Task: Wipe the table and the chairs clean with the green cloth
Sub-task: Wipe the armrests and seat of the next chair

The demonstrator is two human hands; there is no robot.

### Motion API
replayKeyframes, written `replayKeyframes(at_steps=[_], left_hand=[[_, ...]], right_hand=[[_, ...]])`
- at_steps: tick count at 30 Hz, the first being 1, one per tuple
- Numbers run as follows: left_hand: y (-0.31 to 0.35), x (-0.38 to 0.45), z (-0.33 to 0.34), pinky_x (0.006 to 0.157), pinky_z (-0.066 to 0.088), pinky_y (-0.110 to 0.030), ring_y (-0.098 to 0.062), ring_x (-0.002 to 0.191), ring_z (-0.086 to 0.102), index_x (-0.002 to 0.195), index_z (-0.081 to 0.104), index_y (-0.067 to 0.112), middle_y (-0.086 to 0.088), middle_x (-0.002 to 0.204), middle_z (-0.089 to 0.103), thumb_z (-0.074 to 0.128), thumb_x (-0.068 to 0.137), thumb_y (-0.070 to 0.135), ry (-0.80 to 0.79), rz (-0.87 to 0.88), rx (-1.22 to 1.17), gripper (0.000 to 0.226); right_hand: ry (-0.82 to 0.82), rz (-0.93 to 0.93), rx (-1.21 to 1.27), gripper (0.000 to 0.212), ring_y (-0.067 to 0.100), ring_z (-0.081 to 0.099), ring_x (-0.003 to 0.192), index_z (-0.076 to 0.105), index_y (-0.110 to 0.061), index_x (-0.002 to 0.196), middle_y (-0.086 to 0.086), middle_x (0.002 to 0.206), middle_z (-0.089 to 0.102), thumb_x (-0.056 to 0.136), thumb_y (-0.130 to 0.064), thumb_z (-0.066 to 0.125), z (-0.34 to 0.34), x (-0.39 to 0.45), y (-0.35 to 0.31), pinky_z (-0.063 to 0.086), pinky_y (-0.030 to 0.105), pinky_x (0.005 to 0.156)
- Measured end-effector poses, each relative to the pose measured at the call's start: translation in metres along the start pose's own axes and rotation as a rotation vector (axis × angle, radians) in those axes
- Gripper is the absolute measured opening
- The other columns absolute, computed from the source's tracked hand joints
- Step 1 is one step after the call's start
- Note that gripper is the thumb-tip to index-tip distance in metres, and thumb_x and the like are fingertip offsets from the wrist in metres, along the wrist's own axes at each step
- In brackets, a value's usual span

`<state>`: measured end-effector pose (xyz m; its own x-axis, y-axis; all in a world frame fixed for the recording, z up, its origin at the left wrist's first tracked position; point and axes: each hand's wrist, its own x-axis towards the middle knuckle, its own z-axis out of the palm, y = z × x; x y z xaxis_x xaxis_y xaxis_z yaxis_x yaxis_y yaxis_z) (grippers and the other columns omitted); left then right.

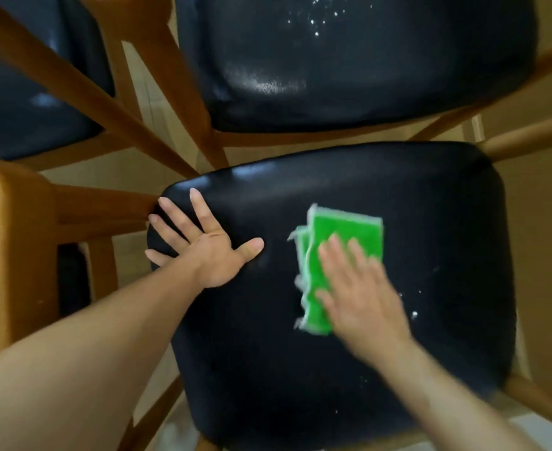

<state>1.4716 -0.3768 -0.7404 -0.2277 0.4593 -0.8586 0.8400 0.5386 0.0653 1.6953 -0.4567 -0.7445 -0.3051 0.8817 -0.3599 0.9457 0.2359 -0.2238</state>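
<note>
The near black padded leather chair seat (300, 369) is being wiped, a second black seat (349, 66) lying just beyond across a narrow gap. The left hand (203, 245) is being pressed flat, fingers spread, at the near seat's left edge. The folded green cloth (336, 242), mid-seat, is being pinned under the flat, blurred right hand (362, 304). White specks (414, 314) are being left at the right. No writing can be read.

Green cloth (339, 252) edged white, black seat (398, 196) flecked white, orange-brown wooden frames (82, 89)

No text, label, brand, number or sign can be read anywhere.
</note>
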Motion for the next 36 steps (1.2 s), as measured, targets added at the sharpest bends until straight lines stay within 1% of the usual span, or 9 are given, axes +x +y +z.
replayKeyframes(at_steps=[5,12,16,18,20,24,29,33,36], left_hand=[[-0.001,0.002,0.005,0.106,-0.009,-0.069,-0.039,0.134,-0.039,0.124,-0.052,0.031,-0.014,0.139,-0.053,0.046,0.064,0.089,0.036,0.003,0.043,0.129],[0.004,-0.005,0.005,0.110,-0.003,-0.066,-0.038,0.139,-0.031,0.139,-0.039,0.027,-0.014,0.148,-0.042,0.052,0.063,0.087,0.090,-0.057,0.062,0.133],[0.012,-0.019,0.013,0.114,-0.003,-0.059,-0.036,0.143,-0.024,0.149,-0.023,0.022,-0.011,0.154,-0.034,0.058,0.076,0.072,0.230,0.043,0.050,0.119],[0.025,-0.027,0.025,0.114,-0.004,-0.058,-0.034,0.143,-0.024,0.149,-0.021,0.023,-0.007,0.154,-0.035,0.059,0.079,0.067,0.252,0.160,0.094,0.115],[0.045,-0.033,0.035,0.113,-0.005,-0.058,-0.033,0.143,-0.026,0.147,-0.025,0.026,-0.006,0.153,-0.037,0.061,0.074,0.070,0.189,0.231,0.083,0.121],[0.076,-0.034,0.038,0.107,-0.003,-0.069,-0.042,0.137,-0.033,0.140,-0.037,0.028,-0.010,0.147,-0.046,0.062,0.056,0.084,0.015,0.176,0.032,0.142],[0.083,-0.031,0.037,0.102,-0.006,-0.074,-0.047,0.128,-0.042,0.125,-0.053,0.028,-0.016,0.134,-0.058,0.072,0.047,0.081,-0.060,0.121,0.100,0.156],[0.089,-0.037,0.033,0.102,-0.008,-0.073,-0.047,0.126,-0.044,0.120,-0.056,0.027,-0.016,0.128,-0.062,0.076,0.053,0.074,-0.098,0.083,0.116,0.155],[0.095,-0.042,0.028,0.103,-0.007,-0.072,-0.048,0.126,-0.045,0.112,-0.059,0.025,-0.018,0.126,-0.063,0.075,0.056,0.073,-0.145,0.029,0.142,0.152]], right_hand=[[0.078,0.532,0.190,0.063,0.035,-0.002,0.148,0.004,-0.012,0.154,0.010,0.162,-0.002,0.102,-0.034,0.033,-0.041,0.068,0.094,0.009,0.054,0.117],[-0.141,0.508,0.137,0.073,0.039,-0.022,0.143,-0.023,-0.015,0.148,0.013,0.156,-0.028,0.095,-0.052,0.011,0.019,-0.036,-0.027,-0.001,0.057,0.117],[-0.201,0.541,0.119,0.075,0.048,0.028,0.137,0.029,-0.005,0.147,0.025,0.153,0.026,0.087,-0.051,0.030,0.042,-0.094,-0.102,0.035,0.065,0.102],[-0.225,0.611,0.185,0.074,0.047,0.038,0.132,0.038,-0.005,0.143,0.023,0.149,0.036,0.086,-0.051,0.034,0.044,-0.093,-0.118,0.041,0.063,0.098],[-0.180,0.666,0.258,0.074,0.046,0.033,0.136,0.032,-0.005,0.146,0.021,0.152,0.032,0.089,-0.052,0.032,0.044,-0.085,-0.112,0.036,0.059,0.103],[0.016,0.822,0.341,0.076,0.039,-0.013,0.145,-0.020,-0.018,0.149,0.011,0.159,-0.019,0.093,-0.058,0.012,0.029,-0.053,-0.031,0.001,0.056,0.116],[0.130,0.845,0.282,0.071,0.036,-0.014,0.146,-0.009,-0.019,0.153,0.008,0.161,-0.015,0.098,-0.056,0.016,-0.004,-0.008,0.094,-0.002,0.056,0.117],[0.124,0.900,0.300,0.069,0.035,-0.013,0.146,-0.011,-0.019,0.153,0.009,0.161,-0.017,0.098,-0.052,0.015,0.014,-0.029,0.047,-0.001,0.056,0.116],[-0.082,0.842,0.273,0.073,0.045,-0.001,0.145,-0.011,-0.014,0.152,0.018,0.160,-0.009,0.096,-0.055,0.010,0.037,-0.078,-0.045,0.015,0.063,0.113]])
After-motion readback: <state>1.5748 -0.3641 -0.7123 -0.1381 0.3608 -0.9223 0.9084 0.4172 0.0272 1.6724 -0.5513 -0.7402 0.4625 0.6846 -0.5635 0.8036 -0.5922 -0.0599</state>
